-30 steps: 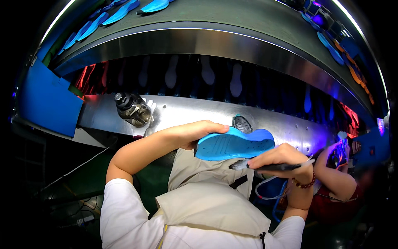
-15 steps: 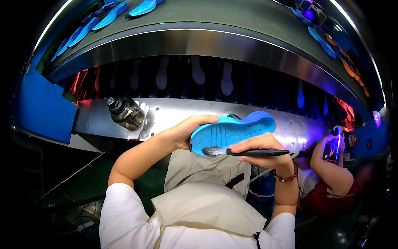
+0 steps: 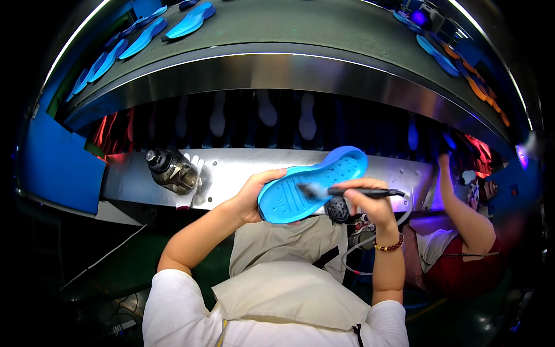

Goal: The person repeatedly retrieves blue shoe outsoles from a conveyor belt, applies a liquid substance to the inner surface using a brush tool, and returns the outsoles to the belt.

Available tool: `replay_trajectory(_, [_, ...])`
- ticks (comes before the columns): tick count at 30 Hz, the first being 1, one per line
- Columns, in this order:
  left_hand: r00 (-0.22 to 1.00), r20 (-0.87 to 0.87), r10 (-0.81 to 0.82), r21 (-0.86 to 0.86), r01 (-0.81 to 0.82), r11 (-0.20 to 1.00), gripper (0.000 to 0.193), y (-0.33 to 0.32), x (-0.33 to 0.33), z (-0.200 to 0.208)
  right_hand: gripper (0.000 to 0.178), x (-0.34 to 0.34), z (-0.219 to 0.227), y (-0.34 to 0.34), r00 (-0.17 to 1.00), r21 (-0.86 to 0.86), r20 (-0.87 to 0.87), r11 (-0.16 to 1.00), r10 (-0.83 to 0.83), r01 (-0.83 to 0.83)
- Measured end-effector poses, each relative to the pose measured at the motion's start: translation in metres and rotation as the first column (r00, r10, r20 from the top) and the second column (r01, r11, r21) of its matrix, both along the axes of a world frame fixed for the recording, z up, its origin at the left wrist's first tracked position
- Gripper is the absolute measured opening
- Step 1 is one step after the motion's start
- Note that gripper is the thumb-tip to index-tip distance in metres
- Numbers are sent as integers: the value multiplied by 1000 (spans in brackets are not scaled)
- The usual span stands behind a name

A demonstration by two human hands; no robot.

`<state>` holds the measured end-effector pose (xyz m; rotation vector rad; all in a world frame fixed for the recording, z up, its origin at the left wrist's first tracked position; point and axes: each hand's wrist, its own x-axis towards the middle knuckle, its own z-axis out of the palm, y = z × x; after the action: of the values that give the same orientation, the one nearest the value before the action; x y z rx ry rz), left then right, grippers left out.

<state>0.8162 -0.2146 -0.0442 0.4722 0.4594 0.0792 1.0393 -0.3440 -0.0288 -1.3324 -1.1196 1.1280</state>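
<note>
A bright blue shoe sole point(image 3: 347, 165) is tilted up in front of me, its ribbed and dotted inner face toward me. My left hand point(image 3: 252, 196) grips it by the rounded left end, thumb over the rim and the other fingers mostly hidden. In my right hand point(image 3: 373, 203) is a black-handled brush point(image 3: 341, 191), closed in the fingers. Its pale, dark-tipped bristles lie over the middle of the sole, slightly blurred. Under the brush, just past the sole's lower edge, shows a dark round thing with small holes point(image 3: 337, 210).
A dark, stained bottle point(image 3: 173, 170) stands on the metal ledge point(image 3: 228, 165). Above runs a conveyor belt point(image 3: 277, 26) carrying blue soles point(image 3: 193, 20) and orange soles point(image 3: 477, 87). Hanging sole shapes point(image 3: 307, 115) show beneath it. A co-worker's arm point(image 3: 462, 205) reaches in at right.
The brush has moved from the sole's lower left up to its middle. The sole has shifted slightly left and tilted more. At right, the co-worker's arm has stretched toward the hanging shapes.
</note>
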Motion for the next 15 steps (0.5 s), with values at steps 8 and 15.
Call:
replay_trajectory(8, [997, 14, 76, -54, -75, 996, 56, -8, 13, -23, 18, -26, -59, 9, 654, 295, 303, 721, -693, 627])
replay_trajectory(15, [987, -21, 162, 100, -159, 982, 58, 3, 9, -23, 21, -40, -30, -31, 908, 74, -410, 995, 86, -61])
